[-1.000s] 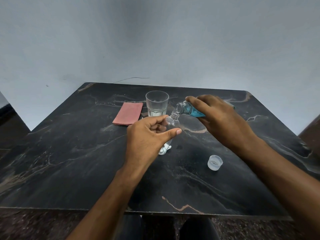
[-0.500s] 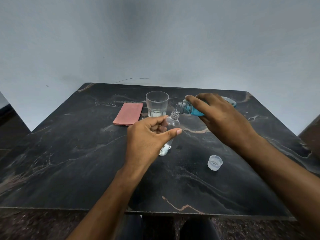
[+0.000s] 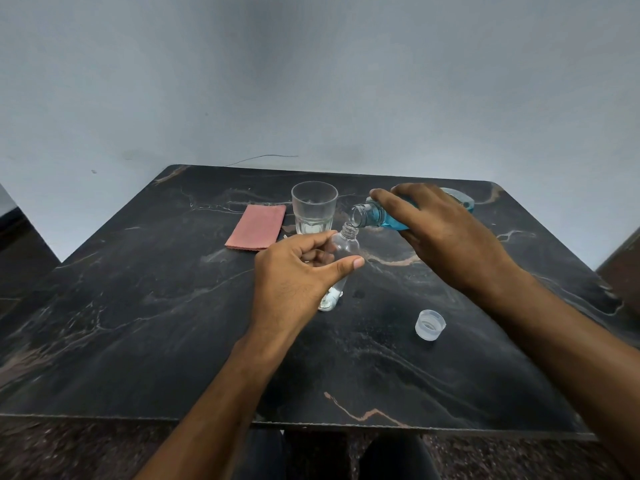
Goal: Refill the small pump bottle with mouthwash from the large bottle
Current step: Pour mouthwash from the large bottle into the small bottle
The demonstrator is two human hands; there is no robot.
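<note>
The small pump bottle (image 3: 346, 245), clear and without its pump top, was held near the middle of the dark marbled table (image 3: 138, 323) by the left hand (image 3: 298, 278). Its fingers (image 3: 341, 266) were clamped on the bottle's body, the thumb laid across the near side and the other fingers curled behind, so that the threaded neck stood open and leaned slightly to the right. Whether the bottle's base rested on the table could not be told, as the lower part was hidden by the hand.

The large bottle (image 3: 379, 216), with blue mouthwash inside, was gripped by the right hand (image 3: 446, 237), whose fingers were wrapped round its body from above. It was tipped almost level, with its uncapped mouth directed left and down, just above and beside the small bottle's neck. The blue liquid was seen lying along the lower side of the large bottle; no stream between the two mouths could be made out.

A small whitish object (image 3: 330, 301), perhaps the pump top, was seen on the table just below the left hand, partly hidden. A translucent cap (image 3: 429, 324) was lying open side up on the table nearer the front edge, well apart from both bottles. Behind the hands, a clear drinking glass (image 3: 314, 207) was standing upright, and a pink folded cloth (image 3: 256, 227) lay flat just to its left.
</note>
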